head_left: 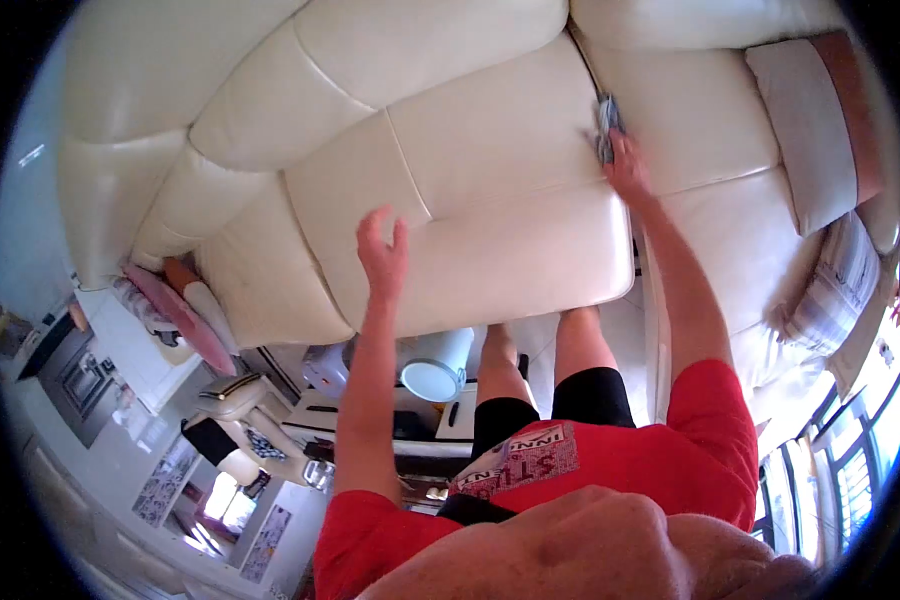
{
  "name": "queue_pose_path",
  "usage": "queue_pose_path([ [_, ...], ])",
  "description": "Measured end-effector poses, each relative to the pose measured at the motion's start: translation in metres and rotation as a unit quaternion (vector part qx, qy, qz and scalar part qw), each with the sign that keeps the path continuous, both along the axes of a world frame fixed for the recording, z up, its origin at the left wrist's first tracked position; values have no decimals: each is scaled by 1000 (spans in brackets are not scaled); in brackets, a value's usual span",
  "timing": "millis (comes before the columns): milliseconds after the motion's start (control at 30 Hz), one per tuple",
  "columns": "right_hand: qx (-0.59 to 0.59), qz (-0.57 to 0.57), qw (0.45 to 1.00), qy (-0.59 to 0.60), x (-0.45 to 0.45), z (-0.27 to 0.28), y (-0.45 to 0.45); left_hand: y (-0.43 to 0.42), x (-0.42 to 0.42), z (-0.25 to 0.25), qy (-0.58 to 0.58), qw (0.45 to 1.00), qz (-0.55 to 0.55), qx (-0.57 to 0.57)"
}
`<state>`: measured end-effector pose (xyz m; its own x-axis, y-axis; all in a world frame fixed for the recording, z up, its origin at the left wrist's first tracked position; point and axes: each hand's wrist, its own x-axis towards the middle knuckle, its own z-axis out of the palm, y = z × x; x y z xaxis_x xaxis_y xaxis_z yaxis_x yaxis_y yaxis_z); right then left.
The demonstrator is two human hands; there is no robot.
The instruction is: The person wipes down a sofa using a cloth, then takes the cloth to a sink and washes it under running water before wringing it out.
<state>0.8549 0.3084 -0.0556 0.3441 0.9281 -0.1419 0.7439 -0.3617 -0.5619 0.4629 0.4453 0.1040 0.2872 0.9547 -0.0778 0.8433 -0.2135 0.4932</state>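
A large cream sofa [510, 130] with smooth, leather-like cushions fills the upper part of the head view. My right hand [627, 165] holds a crumpled grey cloth [608, 125] against the seat, close to the seam between two cushions. The fingers are bent over the cloth's lower end. Over the seat on the left, my left hand [381, 250] is held with fingers apart and nothing in it. Whether that hand touches the leather, I cannot tell.
A grey and brown cushion [810, 130] and a striped cushion [838, 285] lie on the right seat. Pink cushions [185, 315] rest at the left end. Behind my legs stand a light blue bucket [436, 375] and a low table [458, 415].
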Motion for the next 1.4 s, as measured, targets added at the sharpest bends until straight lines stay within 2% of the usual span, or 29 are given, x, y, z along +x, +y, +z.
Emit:
queue_pose_path([
  [67, 35, -76, 994, 75, -8, -10, -12, 56, 29, 22, 36, 998, -42, 36],
  [100, 32, -156, 981, 112, -18, 11, -1, 88, 41, 36, 56, 997, -46, 42],
  [167, 165, -201, 962, 85, -35, 34, 35, 148, 65, 68, 47, 999, -24, 10],
  [200, 196, -182, 961, 74, -49, 42, 58, 185, 65, 67, 64, 998, 8, -4],
  [233, 236, -130, 956, 119, -66, 53, 79, 216, 68, 65, 79, 996, 42, -19],
  [300, 206, 17, 967, 149, -113, 55, 121, 247, 110, 87, 121, 974, 151, -118],
  [333, 205, 94, 960, 166, -133, 59, 137, 254, 126, 90, 123, 975, 144, -120],
  [367, 192, 195, 959, 69, -151, 45, 149, 261, 139, 89, 75, 960, 174, -209],
  [400, 190, 188, 961, 69, -149, 34, 154, 269, 148, 84, 27, 933, 203, -295],
  [467, 235, 195, 951, 49, -146, 11, 171, 284, 163, 63, 33, 912, 207, -352],
  [500, 224, 163, 960, 31, -133, 1, 178, 289, 160, 42, 32, 922, 178, -341],
  [533, 130, 131, 977, 109, -106, -1, 186, 291, 153, 25, 30, 930, 157, -332],
  [567, 143, 124, 981, 43, -71, 17, 178, 293, 149, 14, 38, 926, 160, -340],
  [600, 120, 106, 987, -17, -58, 12, 169, 297, 150, 4, 89, 943, 101, -305],
  [633, 116, 67, 991, -17, -44, 3, 164, 301, 156, -1, 134, 954, 38, -264],
  [667, 116, 33, 992, -47, -32, -6, 161, 304, 161, -5, 131, 955, 34, -264],
  [700, 94, -15, 991, -92, -23, -10, 160, 301, 172, -2, 220, 943, 26, -247],
  [733, 126, -78, 982, -121, -14, -16, 158, 301, 175, -2, 308, 924, 19, -227],
  [800, 13, -187, 982, 1, -1, -28, 166, 312, 172, -14, 316, 922, 15, -225],
  [933, -39, -139, 989, 6, 17, -41, 202, 330, 158, -49, 353, 909, -6, -220],
  [1033, -46, -42, 991, -120, 24, -68, 220, 321, 176, -34, 364, 896, -40, -250],
  [1133, -55, 28, 976, -208, 27, -65, 207, 317, 184, -32, 364, 895, -18, -257],
  [1167, -31, -56, 994, -89, 22, -51, 195, 319, 188, -35, 362, 897, -13, -254],
  [1200, -8, -139, 990, 36, 13, -36, 181, 324, 184, -43, 374, 895, 2, -241],
  [1267, -36, -203, 973, 100, -2, -24, 137, 333, 169, -60, 389, 892, 10, -229],
  [1300, -38, -205, 973, 95, -11, -16, 108, 340, 159, -70, 336, 911, -26, -239],
  [1367, -47, -214, 971, 97, -31, -6, 40, 343, 160, -69, 282, 923, -69, -253],
  [1400, -54, -220, 969, 103, -43, -4, 2, 339, 165, -58, 315, 913, -73, -250],
])
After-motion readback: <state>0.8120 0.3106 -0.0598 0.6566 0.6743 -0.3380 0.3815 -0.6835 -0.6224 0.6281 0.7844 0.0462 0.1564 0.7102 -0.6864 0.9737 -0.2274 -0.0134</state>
